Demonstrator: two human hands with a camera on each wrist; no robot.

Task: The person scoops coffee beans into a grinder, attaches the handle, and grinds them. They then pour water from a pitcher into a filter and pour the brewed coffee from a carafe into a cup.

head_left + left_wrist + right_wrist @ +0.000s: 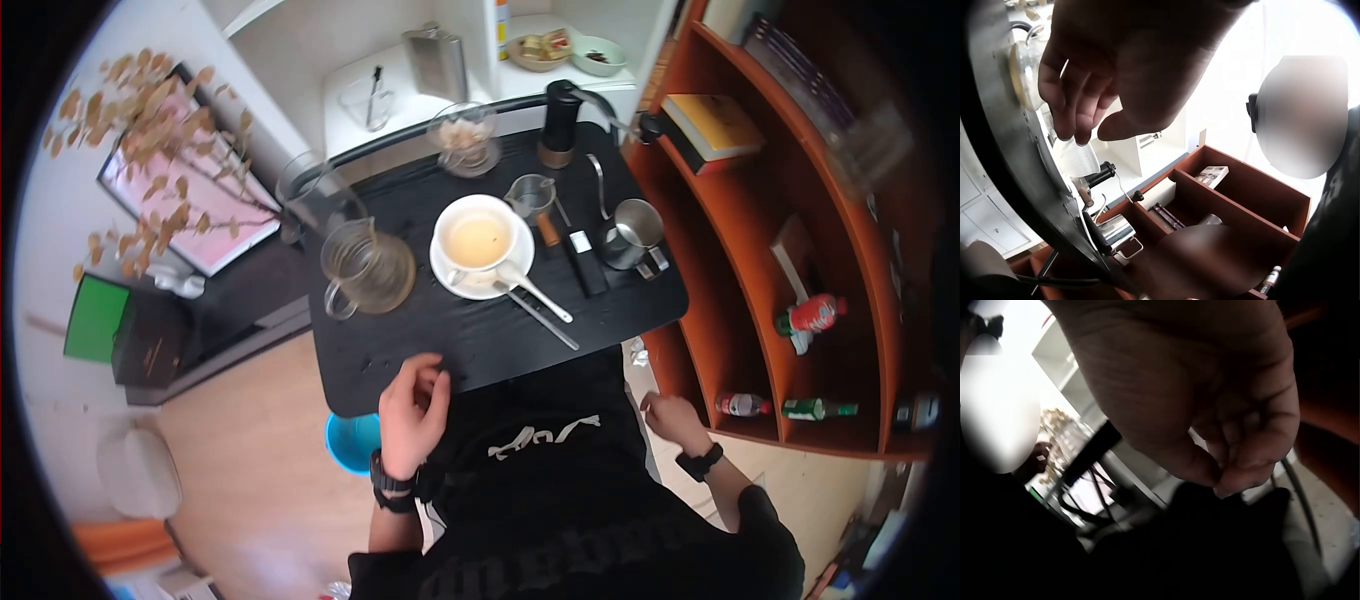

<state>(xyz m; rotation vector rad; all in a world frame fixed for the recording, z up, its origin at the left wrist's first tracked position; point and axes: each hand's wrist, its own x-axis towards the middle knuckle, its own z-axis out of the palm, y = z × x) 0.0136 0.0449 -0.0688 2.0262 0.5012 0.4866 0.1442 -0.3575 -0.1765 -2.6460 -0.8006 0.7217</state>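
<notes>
A white cup (478, 238) of pale brown liquid stands on a white saucer (446, 272), with a white spoon (535, 291) on the saucer's edge. A metal stirrer (540, 318) lies beside them on the black table (400, 350). The left hand (414, 415) hovers at the table's front edge, fingers loosely bent and holding nothing; in the left wrist view the same hand (1116, 69) hangs empty. Beside the right thigh is the right hand (677, 420), away from the table; in the right wrist view this hand (1210, 406) has loosely curled fingers with nothing between them.
A glass server (370, 270) stands at the table's left, a metal pitcher (632, 232) at its right. Behind are a glass dripper (466, 140) and a black grinder (559, 125). Brown shelves (770, 290) rise at right; a blue bin (352, 443) is below left.
</notes>
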